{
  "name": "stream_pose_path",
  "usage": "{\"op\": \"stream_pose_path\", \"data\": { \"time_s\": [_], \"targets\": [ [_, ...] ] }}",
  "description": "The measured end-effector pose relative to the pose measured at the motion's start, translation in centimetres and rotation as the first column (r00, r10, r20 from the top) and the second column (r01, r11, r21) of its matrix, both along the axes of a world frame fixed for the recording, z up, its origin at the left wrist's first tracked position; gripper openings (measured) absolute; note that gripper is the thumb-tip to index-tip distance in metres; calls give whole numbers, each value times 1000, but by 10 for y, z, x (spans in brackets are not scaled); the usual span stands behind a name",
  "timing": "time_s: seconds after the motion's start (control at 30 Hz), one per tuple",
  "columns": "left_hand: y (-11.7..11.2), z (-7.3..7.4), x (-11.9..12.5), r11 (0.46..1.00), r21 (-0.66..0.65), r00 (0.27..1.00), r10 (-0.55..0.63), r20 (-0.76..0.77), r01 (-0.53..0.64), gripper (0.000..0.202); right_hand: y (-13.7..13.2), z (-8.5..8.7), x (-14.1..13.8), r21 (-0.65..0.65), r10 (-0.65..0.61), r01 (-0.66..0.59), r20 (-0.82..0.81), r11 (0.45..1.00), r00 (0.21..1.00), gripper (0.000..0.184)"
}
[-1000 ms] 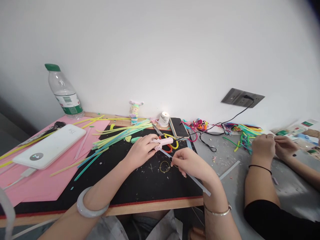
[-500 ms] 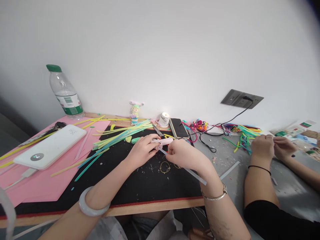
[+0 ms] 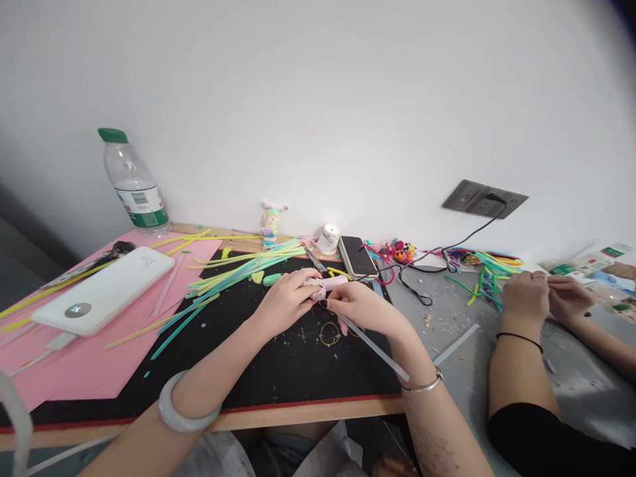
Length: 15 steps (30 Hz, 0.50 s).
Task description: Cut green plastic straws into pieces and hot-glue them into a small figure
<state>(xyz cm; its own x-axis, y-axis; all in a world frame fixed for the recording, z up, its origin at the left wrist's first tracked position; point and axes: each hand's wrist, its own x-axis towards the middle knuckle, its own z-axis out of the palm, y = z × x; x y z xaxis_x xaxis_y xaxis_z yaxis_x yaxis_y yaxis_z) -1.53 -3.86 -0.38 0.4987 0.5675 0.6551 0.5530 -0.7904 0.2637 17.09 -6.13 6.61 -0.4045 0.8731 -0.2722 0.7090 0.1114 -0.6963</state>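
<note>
My left hand (image 3: 291,298) is closed around a small pale pink fuzzy pipe-cleaner piece (image 3: 334,283) above the black mat. My right hand (image 3: 365,306) is pinched close beside it, thumb and fingertips meeting near the piece's lower edge. A slim translucent stick (image 3: 380,351), like a glue stick, slants from under the right fingers toward the wrist, apparently held in that hand. What the right fingertips pinch is partly hidden. Behind the hands lie scissors (image 3: 315,260). A loose yellowish rubber band (image 3: 329,334) rests on the mat below them.
Yellow, green and blue pipe cleaners (image 3: 238,271) spread leftward. A power bank (image 3: 104,291) and a water bottle (image 3: 136,189) stand left. A small figure (image 3: 269,225), a paper cup (image 3: 328,239) and a phone (image 3: 358,257) line the wall. A co-worker's hands (image 3: 527,301) work at right.
My right fingertips have shifted in against the pink piece. The translucent stick's upper end has moved away from that piece, down and right under the right hand. The view has shifted slightly.
</note>
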Motion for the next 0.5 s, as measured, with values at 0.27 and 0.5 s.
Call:
{"op": "stream_pose_path", "data": {
  "time_s": [0.27, 0.5],
  "targets": [
    [2, -1, 0, 1000, 17, 999, -26, 31, 25, 20, -6, -4, -2, -93, -128, 108, -254, 990, 959, 19],
    [3, -2, 0, 999, 27, 999, -18, 40, 17, 21, 2, -6, 4, -40, -112, 107, -201, 994, 973, 10]
  ]
}}
